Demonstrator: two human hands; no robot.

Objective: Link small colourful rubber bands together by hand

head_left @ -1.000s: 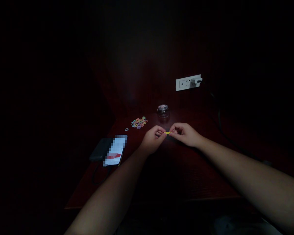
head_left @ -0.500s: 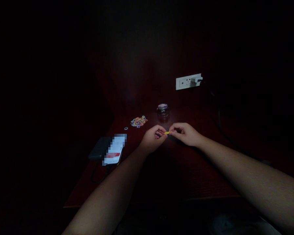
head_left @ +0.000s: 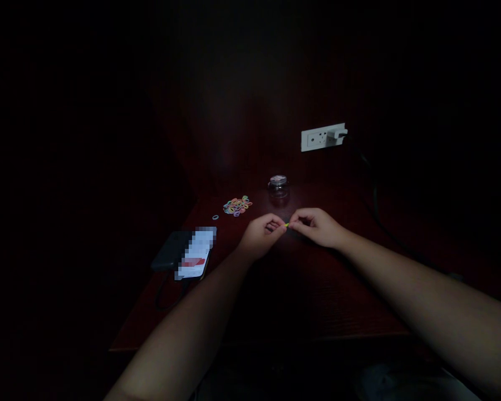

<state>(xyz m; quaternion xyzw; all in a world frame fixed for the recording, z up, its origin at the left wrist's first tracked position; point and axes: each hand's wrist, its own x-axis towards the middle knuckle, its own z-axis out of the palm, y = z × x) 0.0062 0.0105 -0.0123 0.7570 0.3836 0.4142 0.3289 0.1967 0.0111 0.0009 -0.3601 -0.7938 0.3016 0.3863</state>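
My left hand [head_left: 261, 236] and my right hand [head_left: 317, 225] meet over a dark red table [head_left: 317, 301] in dim light. Both pinch a tiny yellow rubber band [head_left: 286, 225] between their fingertips, with the fingers of each hand curled in. A heap of small coloured rubber bands [head_left: 237, 205] lies just beyond my left hand. One loose band [head_left: 215, 216] lies apart to its left. A small clear glass jar [head_left: 278, 186] stands behind the hands.
A dark power bank [head_left: 169, 253] with a cable and a white card [head_left: 196, 257] on it lie at the table's left edge. On the back wall is a white socket [head_left: 317, 137] with a plug [head_left: 337, 134] and a dark cord running down to the right.
The hands have drawn closer together, so less of the yellow band shows between the fingertips. Everything on the table stays where it was.
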